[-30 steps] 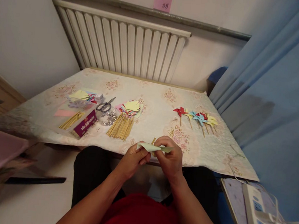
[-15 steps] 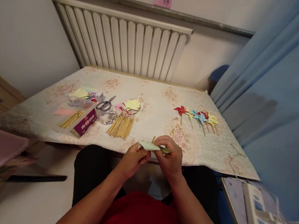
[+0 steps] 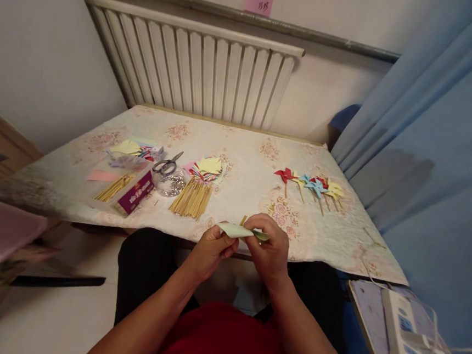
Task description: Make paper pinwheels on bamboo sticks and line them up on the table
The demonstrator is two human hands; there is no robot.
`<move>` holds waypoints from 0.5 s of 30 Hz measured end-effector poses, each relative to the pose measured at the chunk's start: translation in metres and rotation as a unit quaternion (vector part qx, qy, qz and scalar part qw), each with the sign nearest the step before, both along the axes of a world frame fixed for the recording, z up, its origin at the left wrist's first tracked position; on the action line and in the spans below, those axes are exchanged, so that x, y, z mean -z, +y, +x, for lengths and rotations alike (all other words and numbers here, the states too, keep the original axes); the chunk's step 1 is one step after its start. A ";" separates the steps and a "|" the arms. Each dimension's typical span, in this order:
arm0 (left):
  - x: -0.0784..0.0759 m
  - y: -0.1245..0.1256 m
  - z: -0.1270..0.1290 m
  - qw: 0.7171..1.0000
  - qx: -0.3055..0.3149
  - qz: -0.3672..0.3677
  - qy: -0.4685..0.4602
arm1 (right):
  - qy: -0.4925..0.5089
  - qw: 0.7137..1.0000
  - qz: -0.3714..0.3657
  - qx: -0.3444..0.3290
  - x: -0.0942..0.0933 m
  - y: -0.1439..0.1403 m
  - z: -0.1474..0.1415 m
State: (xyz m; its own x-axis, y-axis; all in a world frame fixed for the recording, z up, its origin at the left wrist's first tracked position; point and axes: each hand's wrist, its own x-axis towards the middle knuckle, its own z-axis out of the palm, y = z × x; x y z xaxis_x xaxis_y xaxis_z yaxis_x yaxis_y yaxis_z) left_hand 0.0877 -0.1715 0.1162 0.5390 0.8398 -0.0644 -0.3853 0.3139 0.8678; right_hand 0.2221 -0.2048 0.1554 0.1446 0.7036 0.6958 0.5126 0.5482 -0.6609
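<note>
The left forearm (image 3: 156,313) slants in from seven o'clock and the right forearm (image 3: 299,326) from five, the left hand (image 3: 209,252) and right hand (image 3: 268,251) near each other in pinching grips, the left's digits pointing toward two o'clock, the right's toward ten.

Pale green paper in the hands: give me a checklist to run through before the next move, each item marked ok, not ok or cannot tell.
1. Left hand gripping the pale green paper: ok.
2. Right hand pinching the paper's other side: ok.
3. Paper fastened at its middle: cannot tell; fingers and folds hide it.
4. Bundle of sticks clear of both hands: ok, on the table beyond the left hand.
5. Scissors clear of both hands: ok, by the round tub of small metal pieces.
6. Pinwheels at the right spaced apart from one another: not ok, several overlap.
</note>
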 end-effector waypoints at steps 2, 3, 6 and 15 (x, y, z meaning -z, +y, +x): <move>0.000 0.000 0.000 1.000 -0.001 -0.003 0.000 | 0.000 1.000 0.004 -0.001 0.000 0.000 0.000; 0.000 -0.001 0.000 1.000 -0.002 -0.004 0.001 | 0.000 1.000 0.004 -0.001 0.000 -0.001 0.000; 0.000 -0.001 -0.001 1.000 -0.003 -0.004 0.003 | -0.002 1.000 0.001 0.003 0.000 -0.001 0.000; 0.000 -0.001 -0.002 1.000 -0.003 -0.011 0.004 | 0.002 1.000 -0.008 0.000 0.000 -0.003 -0.001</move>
